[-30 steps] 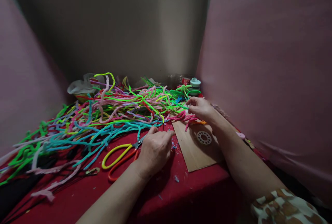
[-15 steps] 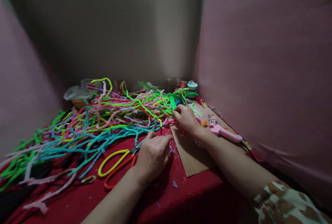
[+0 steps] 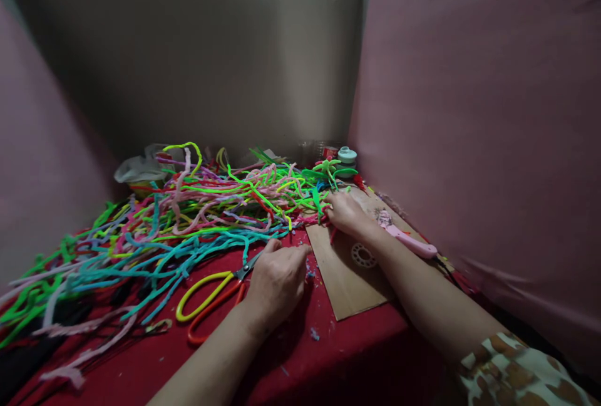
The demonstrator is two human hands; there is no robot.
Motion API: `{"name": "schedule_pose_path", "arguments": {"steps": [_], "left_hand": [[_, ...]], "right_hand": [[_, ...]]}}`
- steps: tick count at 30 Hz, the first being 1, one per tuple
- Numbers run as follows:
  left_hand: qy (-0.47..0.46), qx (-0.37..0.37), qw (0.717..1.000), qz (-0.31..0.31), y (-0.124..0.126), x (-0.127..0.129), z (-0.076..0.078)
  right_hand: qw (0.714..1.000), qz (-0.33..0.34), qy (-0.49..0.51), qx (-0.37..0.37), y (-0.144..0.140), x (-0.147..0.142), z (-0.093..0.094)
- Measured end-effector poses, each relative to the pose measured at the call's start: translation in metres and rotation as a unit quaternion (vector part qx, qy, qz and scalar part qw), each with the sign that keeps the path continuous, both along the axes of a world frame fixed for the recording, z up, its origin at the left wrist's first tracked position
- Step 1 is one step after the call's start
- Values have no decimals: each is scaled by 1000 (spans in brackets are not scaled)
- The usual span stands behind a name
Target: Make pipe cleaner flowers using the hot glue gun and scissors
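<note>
My left hand (image 3: 277, 277) rests curled on the red cloth, its fingertips turned under, so anything inside is hidden. Beside it lie scissors (image 3: 210, 296) with one yellow and one orange-red handle, the blades partly behind the hand. My right hand (image 3: 348, 213) is above the cardboard's far part, fingers pinched at a bright green leaf-shaped pipe-cleaner piece (image 3: 317, 204). A large tangle of pipe cleaners (image 3: 225, 199) in pink, green, yellow and other colours spreads to the left of the right hand.
Under my right forearm is a cardboard sheet (image 3: 345, 290) with a white ring with holes (image 3: 364, 255) on it. A pink glue gun (image 3: 408, 240) with a black cord lies at the right. A pale teal bottle (image 3: 346, 156) stands at the back. Walls enclose the table.
My right hand has shifted slightly right, and the green leaf piece has moved right and nearer with it. The white ring now shows more fully. My left hand stays put.
</note>
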State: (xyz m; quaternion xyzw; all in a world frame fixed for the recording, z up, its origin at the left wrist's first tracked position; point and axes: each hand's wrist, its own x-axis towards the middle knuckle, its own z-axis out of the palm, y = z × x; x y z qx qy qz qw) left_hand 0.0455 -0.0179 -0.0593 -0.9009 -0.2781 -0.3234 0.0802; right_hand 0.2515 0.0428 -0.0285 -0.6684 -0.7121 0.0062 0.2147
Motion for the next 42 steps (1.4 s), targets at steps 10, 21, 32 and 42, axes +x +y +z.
{"name": "schedule_pose_path", "arguments": {"steps": [10,21,32,42], "left_hand": [[2,-1,1000,8,0,0,1],[0,6,1000,9,0,1,2],[0,-6,999,38,0,1,2],[-15,-6,998,53,2,-1,2]], "right_hand": [[999,40,-9,-24,7,2,-7],[999,29,-2,-30,12,4,-12],[995,21,67,68,3,5,1],[957,-55,250,139,4,18,9]]}}
